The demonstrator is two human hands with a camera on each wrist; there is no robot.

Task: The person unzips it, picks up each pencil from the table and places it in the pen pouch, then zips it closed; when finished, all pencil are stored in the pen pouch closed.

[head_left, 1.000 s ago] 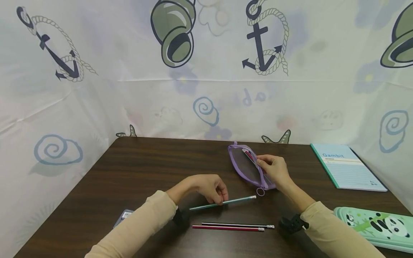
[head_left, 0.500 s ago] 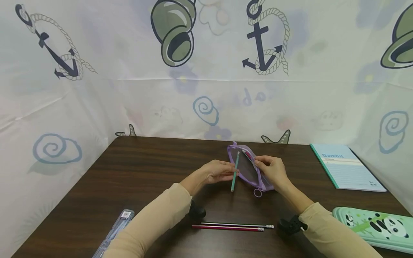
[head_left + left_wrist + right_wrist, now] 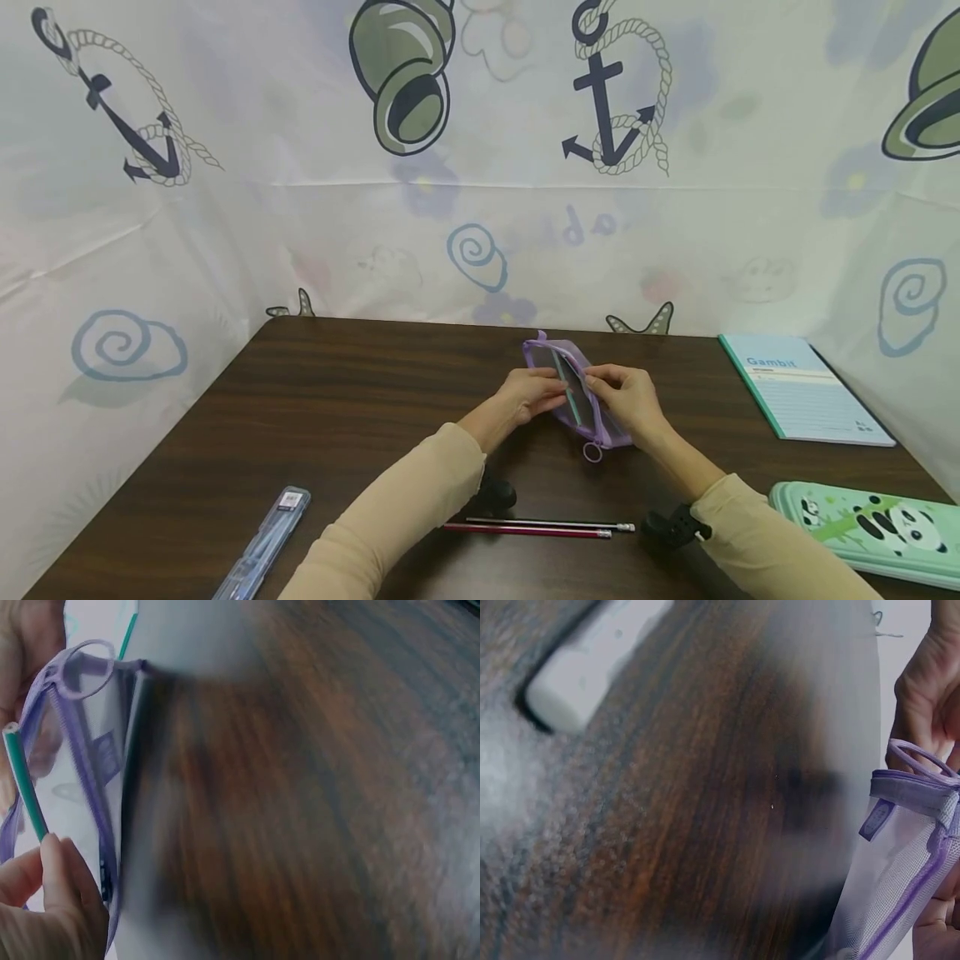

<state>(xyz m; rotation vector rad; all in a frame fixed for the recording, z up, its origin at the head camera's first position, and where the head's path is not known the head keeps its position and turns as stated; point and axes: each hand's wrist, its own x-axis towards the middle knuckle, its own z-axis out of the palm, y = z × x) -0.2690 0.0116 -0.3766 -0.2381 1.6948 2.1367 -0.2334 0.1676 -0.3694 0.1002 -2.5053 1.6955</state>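
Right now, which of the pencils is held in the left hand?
The green pencil: the left hand pinches it, while the red pencil and black pencil lie on the table.

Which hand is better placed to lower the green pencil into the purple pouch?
Probably the left: the left hand pinches the green pencil at the open purple pouch, while the right hand holds the pouch's edge.

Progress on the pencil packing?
Done: the pouch is open; its contents are hard to make out.
In hand: the left hand pinches the green pencil at the pouch's mouth, while the right hand holds the rim.
Left: releasing that pencil, then probably the black pencil and red pencil, both lying on the table.
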